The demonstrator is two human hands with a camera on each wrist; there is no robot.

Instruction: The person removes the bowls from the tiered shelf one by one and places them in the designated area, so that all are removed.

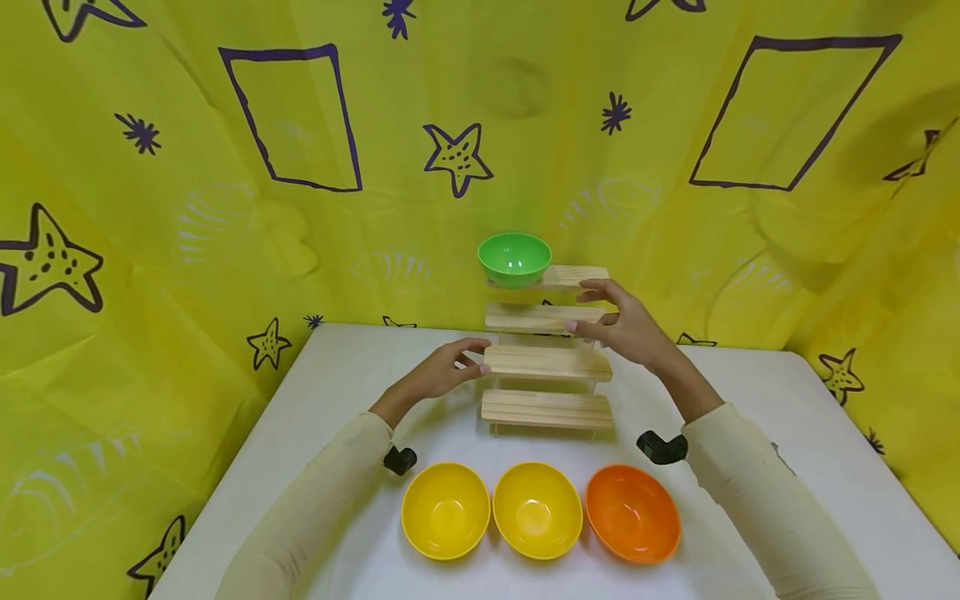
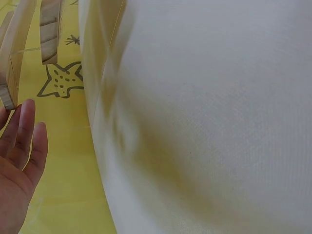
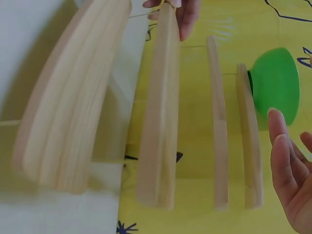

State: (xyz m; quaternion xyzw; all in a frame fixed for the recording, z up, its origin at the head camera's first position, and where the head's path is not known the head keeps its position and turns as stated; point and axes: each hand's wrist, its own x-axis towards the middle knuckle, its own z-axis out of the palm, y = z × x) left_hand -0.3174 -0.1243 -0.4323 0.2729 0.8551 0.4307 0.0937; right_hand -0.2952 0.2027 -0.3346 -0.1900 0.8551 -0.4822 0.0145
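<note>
A stepped wooden rack [image 1: 547, 363] of pale boards stands at the back of the table. On its top board, at the left end, sits a green bowl [image 1: 515, 260]. My left hand [image 1: 448, 369] touches the left end of the second board from the bottom, its fingers [image 2: 25, 127] fairly straight in the left wrist view. Beside the right ends of the upper boards is my right hand [image 1: 622, 323], thumb and fingers apart and holding nothing. In the right wrist view its fingers [image 3: 282, 161] are close to the top board [image 3: 250, 146] and below the bowl in the picture.
Two yellow bowls, one on the left [image 1: 447, 511] and one in the middle [image 1: 537, 511], stand in a row with an orange bowl [image 1: 633, 514] at the front of the white table [image 1: 337, 392]. A yellow patterned sheet [image 1: 405, 217] hangs behind and at the sides.
</note>
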